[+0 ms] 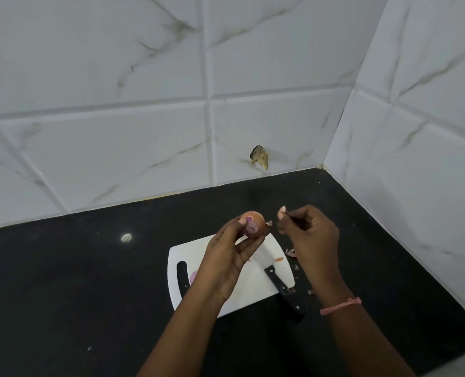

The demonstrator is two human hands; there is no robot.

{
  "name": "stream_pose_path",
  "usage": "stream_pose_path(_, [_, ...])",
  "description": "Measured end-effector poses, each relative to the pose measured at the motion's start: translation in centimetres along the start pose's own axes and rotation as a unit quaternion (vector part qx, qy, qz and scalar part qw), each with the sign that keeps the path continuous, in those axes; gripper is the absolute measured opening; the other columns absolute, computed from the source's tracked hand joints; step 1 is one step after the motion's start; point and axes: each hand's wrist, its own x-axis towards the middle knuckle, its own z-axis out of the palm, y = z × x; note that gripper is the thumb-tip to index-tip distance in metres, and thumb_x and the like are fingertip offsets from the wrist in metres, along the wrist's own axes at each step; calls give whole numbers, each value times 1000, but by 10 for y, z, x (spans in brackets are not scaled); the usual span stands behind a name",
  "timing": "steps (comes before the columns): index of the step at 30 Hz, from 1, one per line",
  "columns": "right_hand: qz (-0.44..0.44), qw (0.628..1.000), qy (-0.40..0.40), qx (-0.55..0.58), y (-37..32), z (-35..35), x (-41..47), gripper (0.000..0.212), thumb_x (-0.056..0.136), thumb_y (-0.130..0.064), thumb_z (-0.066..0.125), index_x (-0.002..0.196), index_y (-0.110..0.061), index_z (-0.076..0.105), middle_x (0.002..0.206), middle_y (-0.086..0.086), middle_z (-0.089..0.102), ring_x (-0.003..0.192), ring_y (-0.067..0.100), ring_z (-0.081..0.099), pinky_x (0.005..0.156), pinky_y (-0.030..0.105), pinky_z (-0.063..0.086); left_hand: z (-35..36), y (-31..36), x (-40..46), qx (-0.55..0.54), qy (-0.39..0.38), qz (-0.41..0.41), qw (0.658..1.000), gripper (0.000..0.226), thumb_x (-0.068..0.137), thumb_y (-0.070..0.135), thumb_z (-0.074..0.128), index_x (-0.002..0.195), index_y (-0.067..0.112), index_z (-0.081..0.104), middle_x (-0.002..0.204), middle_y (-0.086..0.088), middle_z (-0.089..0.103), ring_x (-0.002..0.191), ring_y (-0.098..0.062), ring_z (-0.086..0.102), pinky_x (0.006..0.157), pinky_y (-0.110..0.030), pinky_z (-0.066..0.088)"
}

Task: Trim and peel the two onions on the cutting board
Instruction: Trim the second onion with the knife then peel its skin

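The white cutting board (253, 292) lies on a black counter (76, 281), and everything else is told from it. Above the far edge of the board, the left hand (225, 262) holds up one onion (253, 223), with its fingers and thumb curled round it. This onion is small and round. Most of it still has its dry orange-brown skin, but the end that faces us is cut flat and shows purple inside. So the trimming on this onion looks started, and the peeling looks only just begun. Just to the right of the onion, above the far right corner of the board, the right hand (307, 235) has its fingers curled in, and it seems to pinch a tiny bit of skin; the bit is too small to be sure. A pink thread is tied round that wrist. A knife (278, 281) with a black handle lies on the right side of the board, and nobody holds it. Little scraps of peel (291, 252) lie just off the right edge of the board. On the left part of the board, a small bit of purple (193, 276) peeks out from behind the left hand. It may be the second onion, but most of it is hidden. I think most of the peeling is still left.
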Motion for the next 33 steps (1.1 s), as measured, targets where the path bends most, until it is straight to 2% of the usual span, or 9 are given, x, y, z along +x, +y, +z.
stream_pose_path(2, [13, 994, -21, -103, 22, -4, 9, 8, 89, -18, 69, 97, -16, 71, 91, -2, 70, 82, 10, 67, 71, 21, 53, -2, 2, 0, -14, 3, -4, 1000, 30, 94, 14, 63, 122, 2, 64, 114, -21, 72, 107, -36, 71, 95, -40, 56])
stream_pose_path(4, [18, 973, -75, -215, 38, -7, 15, 28, 94, -10, 60, 122, -11, 66, 115, 8, 64, 94, 15, 64, 77, 18, 49, -5, 3, 1, -20, 5, -1, 1000, 37, 89, 15, 67, 125, 4, 63, 116, -20, 72, 108, -34, 71, 95, -40, 55])
stream_pose_path(6, [22, 965, -84, -247, 37, -10, 15, 34, 96, -9, 56, 129, -9, 60, 126, 11, 58, 98, 13, 58, 82, 16, 43, -6, 4, 2, -21, 9, 4, 1000, 46, 82, 16, 71, 126, 7, 63, 119, -19, 71, 108, -32, 71, 93, -40, 56])
stream_pose_path(10, [-59, 990, -59, -112, 3, -8, 3, 9, 89, -18, 68, 97, -21, 66, 94, -8, 66, 85, 3, 63, 73, 13, 50, -5, 3, 3, -21, 0, 21, 1000, 53, 74, 15, 73, 125, 6, 62, 119, -19, 71, 108, -30, 71, 94, -38, 56])
stream_pose_path(13, [-60, 992, -106, 6, -29, -5, -7, 14, 85, -28, 72, 97, -24, 67, 90, -14, 68, 87, -1, 65, 74, 11, 53, -3, 1, 0, -1, -15, 56, 998, 49, 74, 14, 73, 122, 6, 64, 117, -16, 72, 107, -28, 71, 95, -37, 56])
stream_pose_path(19, [-63, 992, -108, 23, -33, 0, -11, 17, 84, -24, 75, 100, -19, 74, 93, -13, 72, 89, 1, 67, 77, 14, 53, -3, 3, -4, 24, -20, 103, 994, 48, 75, 12, 75, 121, 4, 65, 117, -15, 72, 108, -28, 71, 89, -33, 60])
stream_pose_path(25, [-63, 992, -107, 20, -37, -2, -14, 15, 84, -19, 75, 94, -28, 69, 83, -31, 60, 85, -17, 59, 70, -1, 43, -4, 2, -7, 36, -13, 110, 993, 51, 71, 14, 77, 119, 5, 66, 117, -14, 72, 106, -29, 72, 84, -32, 61])
stream_pose_path(30, [-79, 993, -83, 17, -35, 1, -15, 16, 83, -20, 75, 99, -19, 74, 86, -20, 66, 91, -7, 63, 73, 4, 47, -2, 4, -8, 32, -20, 113, 993, 54, 68, 14, 78, 120, 2, 65, 117, -15, 72, 106, -29, 72, 85, -32, 60])
stream_pose_path(33, [-89, 994, -60, 16, -33, 3, -16, 14, 83, -18, 76, 96, -20, 74, 84, -17, 68, 85, -4, 65, 72, 6, 50, -2, 4, -8, 24, -20, 103, 994, 47, 73, 11, 76, 118, 3, 66, 115, -16, 73, 103, -29, 73, 84, -33, 61])
